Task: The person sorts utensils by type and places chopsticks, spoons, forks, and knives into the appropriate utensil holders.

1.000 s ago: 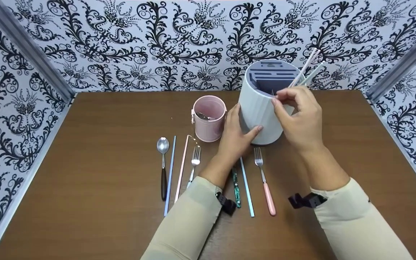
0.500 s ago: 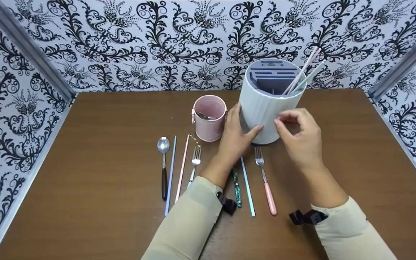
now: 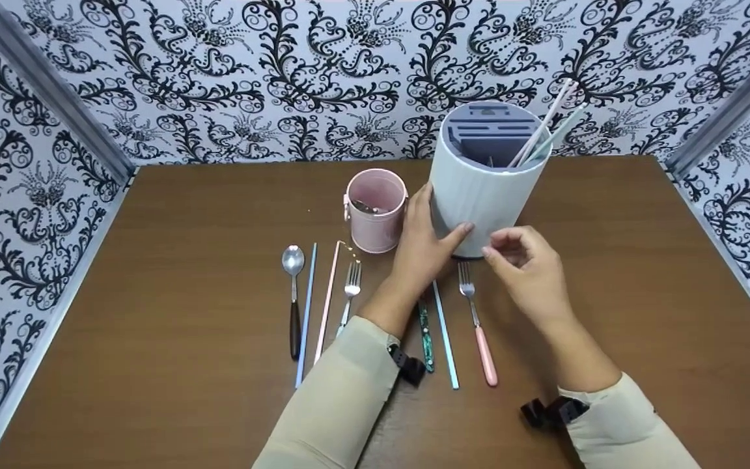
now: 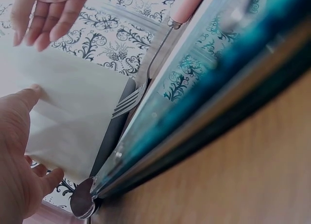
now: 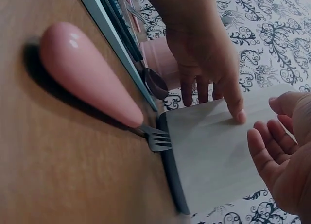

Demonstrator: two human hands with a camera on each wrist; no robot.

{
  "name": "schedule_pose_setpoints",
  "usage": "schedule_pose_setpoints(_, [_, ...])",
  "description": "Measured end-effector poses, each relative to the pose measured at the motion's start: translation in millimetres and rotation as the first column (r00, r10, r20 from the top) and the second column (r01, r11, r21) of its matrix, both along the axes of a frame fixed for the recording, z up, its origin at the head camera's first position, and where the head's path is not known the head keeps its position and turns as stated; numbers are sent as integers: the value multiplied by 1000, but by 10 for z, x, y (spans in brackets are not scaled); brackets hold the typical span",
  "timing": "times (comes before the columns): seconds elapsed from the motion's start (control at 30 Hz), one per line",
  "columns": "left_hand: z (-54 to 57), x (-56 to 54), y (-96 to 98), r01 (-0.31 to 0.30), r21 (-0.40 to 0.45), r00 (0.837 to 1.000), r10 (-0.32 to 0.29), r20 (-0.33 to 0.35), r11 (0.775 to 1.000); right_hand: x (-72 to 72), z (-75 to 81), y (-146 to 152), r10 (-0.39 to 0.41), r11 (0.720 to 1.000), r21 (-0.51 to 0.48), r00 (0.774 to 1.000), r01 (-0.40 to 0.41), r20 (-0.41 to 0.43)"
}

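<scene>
My left hand [image 3: 422, 244] holds the lower left side of a white round knife block [image 3: 479, 189], thumb across its front and fingers round the side. Its grey top has slots and a wide compartment, where a pink chopstick [image 3: 547, 120] and a pale green chopstick [image 3: 560, 132] lean out to the right. My right hand [image 3: 531, 273] hovers by the block's lower right front, fingers loosely bent with nothing in them. Below lies a fork with a pink handle [image 3: 486, 355], its tines [image 5: 159, 140] close to the block's base in the right wrist view.
Left of the block stands a pink cup [image 3: 376, 221] with metal pieces inside. Before it lie a dark-handled spoon [image 3: 293, 299], a blue chopstick [image 3: 306, 312], a pink chopstick [image 3: 327, 299], another fork [image 3: 351, 286], a green-handled spoon [image 3: 426, 339] and a light blue chopstick [image 3: 446, 339].
My right hand has drawn away from the knife block's rim and come down beside its lower front. The left hand keeps its hold on the block.
</scene>
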State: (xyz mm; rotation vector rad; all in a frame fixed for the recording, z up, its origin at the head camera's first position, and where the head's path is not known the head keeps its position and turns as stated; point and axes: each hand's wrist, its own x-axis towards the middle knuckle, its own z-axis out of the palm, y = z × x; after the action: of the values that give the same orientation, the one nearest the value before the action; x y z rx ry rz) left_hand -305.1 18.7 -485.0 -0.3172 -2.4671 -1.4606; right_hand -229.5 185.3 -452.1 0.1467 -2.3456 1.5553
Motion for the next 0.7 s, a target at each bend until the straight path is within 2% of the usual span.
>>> schedule_pose_setpoints(0.23, [13,2,2,-1,-3,1000,1,4,1000,8,-31,63,62,992,100,985,-78,159])
schedule_pose_setpoints(0.43, [18,-1,15,-2,1,1000,2,15,1000,10,-72,97,120,970,182,969,-161,218])
schedule_pose_setpoints(0.7, [-3,-3,5,-4,5,1000,4,16,1000,16,-107,106,155,944,241,948,-225,278])
